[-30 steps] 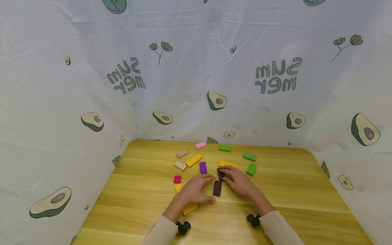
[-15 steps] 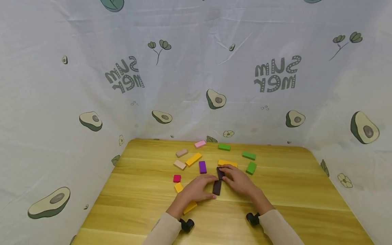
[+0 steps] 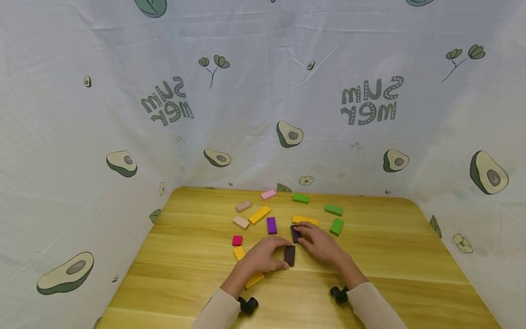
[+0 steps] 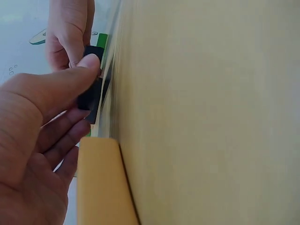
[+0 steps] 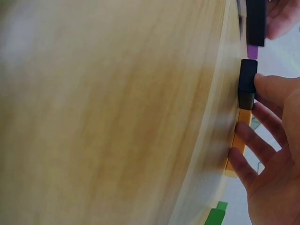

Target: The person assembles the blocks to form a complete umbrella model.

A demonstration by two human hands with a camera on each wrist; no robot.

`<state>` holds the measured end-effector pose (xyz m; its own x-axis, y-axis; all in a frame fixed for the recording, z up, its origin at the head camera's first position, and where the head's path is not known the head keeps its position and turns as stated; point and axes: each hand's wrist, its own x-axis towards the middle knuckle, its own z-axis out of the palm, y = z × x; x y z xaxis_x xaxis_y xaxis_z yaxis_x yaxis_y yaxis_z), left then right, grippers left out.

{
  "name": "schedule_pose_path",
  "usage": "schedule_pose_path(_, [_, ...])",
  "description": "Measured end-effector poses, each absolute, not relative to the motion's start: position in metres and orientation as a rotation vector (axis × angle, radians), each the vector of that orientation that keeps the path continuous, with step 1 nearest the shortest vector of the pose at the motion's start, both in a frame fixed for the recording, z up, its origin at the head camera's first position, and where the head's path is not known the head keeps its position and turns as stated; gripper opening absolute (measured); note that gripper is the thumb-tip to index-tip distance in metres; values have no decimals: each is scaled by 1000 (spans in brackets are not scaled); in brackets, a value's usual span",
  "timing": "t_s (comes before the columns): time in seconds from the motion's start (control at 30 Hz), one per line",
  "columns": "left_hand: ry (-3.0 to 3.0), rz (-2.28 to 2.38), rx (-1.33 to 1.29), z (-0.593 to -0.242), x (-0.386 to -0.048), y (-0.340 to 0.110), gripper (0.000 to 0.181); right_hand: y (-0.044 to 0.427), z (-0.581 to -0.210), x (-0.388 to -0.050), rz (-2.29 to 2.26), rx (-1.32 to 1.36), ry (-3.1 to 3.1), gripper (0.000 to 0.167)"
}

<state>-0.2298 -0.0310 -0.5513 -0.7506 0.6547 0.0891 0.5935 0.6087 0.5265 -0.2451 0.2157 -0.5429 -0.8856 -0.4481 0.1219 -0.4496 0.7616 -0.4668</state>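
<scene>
In the head view my left hand pinches the nearer dark block between thumb and fingers, at its two ends. The right wrist view shows this black block apparently raised a little off the table. My right hand holds the farther dark block with thumb and fingertips; its right side is partly hidden by the fingers. In the right wrist view the right thumb lies against this second black block, which stands on the table. A small gap separates the two blocks.
On the wooden table a purple block and a yellow block lie just beyond the hands. Several green, beige, pink, red and yellow blocks are scattered around. Left of the left wrist lies a yellow block. A printed cloth encloses the back and sides.
My left thumb and fingers have come together on the nearer dark block, which has shifted slightly toward me, away from the farther one. The right hand stays in place.
</scene>
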Motion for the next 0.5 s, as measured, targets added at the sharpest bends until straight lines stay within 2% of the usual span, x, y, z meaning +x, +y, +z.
schedule_pose_path(0.5, [2674, 999, 971, -546, -185, -47, 54, 215, -543, -244, 776, 737, -2950, 42])
